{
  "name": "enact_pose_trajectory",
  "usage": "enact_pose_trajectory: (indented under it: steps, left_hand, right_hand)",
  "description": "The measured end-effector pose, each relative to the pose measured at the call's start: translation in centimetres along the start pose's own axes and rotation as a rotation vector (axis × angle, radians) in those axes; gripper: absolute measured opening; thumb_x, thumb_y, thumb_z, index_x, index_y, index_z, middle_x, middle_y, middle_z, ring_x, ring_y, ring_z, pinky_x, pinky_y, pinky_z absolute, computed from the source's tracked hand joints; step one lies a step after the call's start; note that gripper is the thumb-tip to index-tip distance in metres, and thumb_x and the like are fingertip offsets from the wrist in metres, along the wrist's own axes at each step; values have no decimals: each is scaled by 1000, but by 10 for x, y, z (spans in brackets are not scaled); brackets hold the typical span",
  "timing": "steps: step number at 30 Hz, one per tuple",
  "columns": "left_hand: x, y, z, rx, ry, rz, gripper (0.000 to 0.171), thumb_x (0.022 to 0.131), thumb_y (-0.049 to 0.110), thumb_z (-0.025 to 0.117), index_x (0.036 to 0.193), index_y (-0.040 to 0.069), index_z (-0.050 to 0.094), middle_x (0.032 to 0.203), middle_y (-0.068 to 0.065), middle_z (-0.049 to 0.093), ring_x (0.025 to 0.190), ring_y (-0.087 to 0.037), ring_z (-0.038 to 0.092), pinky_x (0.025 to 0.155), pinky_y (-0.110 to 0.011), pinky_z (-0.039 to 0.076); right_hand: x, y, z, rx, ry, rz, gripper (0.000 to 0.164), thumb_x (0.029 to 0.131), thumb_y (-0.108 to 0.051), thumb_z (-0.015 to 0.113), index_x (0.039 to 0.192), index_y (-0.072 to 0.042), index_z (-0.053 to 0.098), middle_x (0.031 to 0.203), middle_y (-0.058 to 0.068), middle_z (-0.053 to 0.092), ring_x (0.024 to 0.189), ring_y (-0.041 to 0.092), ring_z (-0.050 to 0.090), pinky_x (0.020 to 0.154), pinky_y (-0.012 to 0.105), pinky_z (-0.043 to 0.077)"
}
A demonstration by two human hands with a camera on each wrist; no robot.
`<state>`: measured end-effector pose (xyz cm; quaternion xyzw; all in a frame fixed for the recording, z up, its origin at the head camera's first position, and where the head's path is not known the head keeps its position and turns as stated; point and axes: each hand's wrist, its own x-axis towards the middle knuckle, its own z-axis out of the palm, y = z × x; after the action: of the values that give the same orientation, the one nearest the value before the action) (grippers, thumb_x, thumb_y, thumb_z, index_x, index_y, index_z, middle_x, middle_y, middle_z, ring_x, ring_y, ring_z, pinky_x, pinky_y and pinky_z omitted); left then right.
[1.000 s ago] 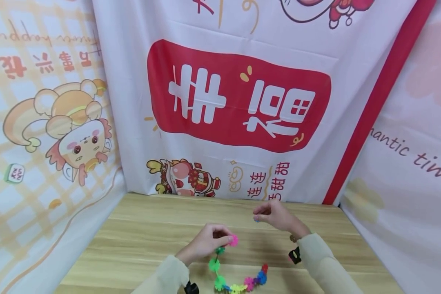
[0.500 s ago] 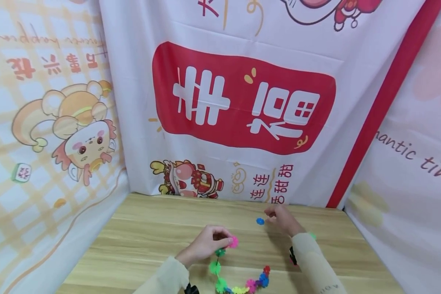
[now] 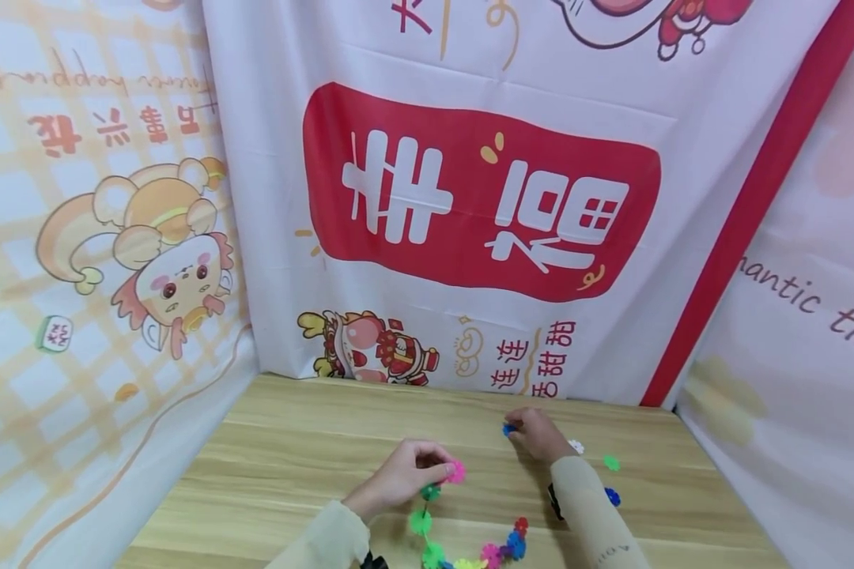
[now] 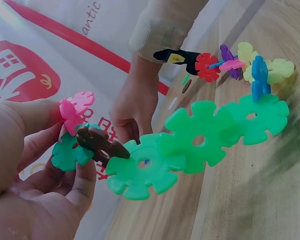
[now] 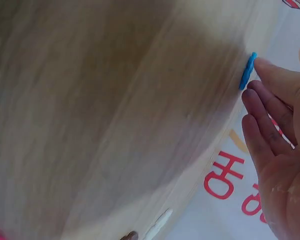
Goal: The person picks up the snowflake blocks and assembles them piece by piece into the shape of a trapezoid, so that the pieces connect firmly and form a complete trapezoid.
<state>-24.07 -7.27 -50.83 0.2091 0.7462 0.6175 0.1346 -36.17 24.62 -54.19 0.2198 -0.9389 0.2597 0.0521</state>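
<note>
In the head view my left hand (image 3: 402, 474) pinches a pink plastic snowflake disc (image 4: 76, 109) at one end of a linked chain. A dark green disc (image 4: 65, 155) lies against the fingers of that hand, joined to a brown one (image 4: 102, 144). Bright green discs (image 4: 202, 140) follow, then blue, yellow, pink and purple ones, down to a red disc (image 4: 207, 67) at the far end. Farther back on the table, my right hand (image 3: 537, 435) has thumb and finger at a separate blue snowflake disc (image 5: 248, 71), pinching its edge close to the tabletop.
Loose discs lie on the wooden table (image 3: 313, 450) around the right forearm: a white one (image 3: 576, 446), a green one (image 3: 611, 462) and a dark blue one (image 3: 613, 496). Printed cloth (image 3: 270, 237) hangs along the table's back and both sides.
The right hand lets go of the blue disc, draws off to the right, then comes back to it. My left hand stays nearly in place with the chain. The head view shifts slightly.
</note>
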Motion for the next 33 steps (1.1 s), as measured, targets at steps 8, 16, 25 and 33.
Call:
enact_pose_trajectory:
  steps: [8, 16, 25, 33]
  left_hand:
    - [-3, 3, 1, -28, -7, -1, 15, 99, 28, 75, 108, 15, 78, 96, -2, 75, 81, -13, 63, 66, -19, 53]
    - [-2, 3, 2, -22, -17, -1, 17, 100, 30, 74, 110, 17, 78, 98, -3, 76, 81, -13, 64, 67, -19, 54]
    - [0, 0, 0, 14, -11, 8, 15, 101, 27, 73, 111, 17, 78, 98, -1, 76, 82, -11, 65, 69, -19, 54]
    - [2, -1, 1, 25, -15, 10, 16, 101, 28, 73, 111, 16, 78, 100, -1, 76, 85, -10, 65, 71, -19, 55]
  right_hand:
    - [2, -4, -1, -6, -25, 38, 9, 86, -2, 84, 91, -3, 77, 89, 6, 75, 81, 17, 68, 78, 38, 61]
    - [-7, -1, -13, 5, -7, 193, 12, 90, -9, 83, 82, -11, 74, 82, -1, 70, 76, 12, 60, 70, 28, 53]
    - [-32, -16, -29, 126, -16, 213, 13, 97, -9, 76, 84, -9, 73, 82, 0, 68, 75, 13, 57, 62, 23, 49]
    - [-56, -39, -35, 287, -15, 239, 11, 99, -17, 75, 92, -8, 75, 86, 3, 72, 78, 14, 61, 64, 23, 52]
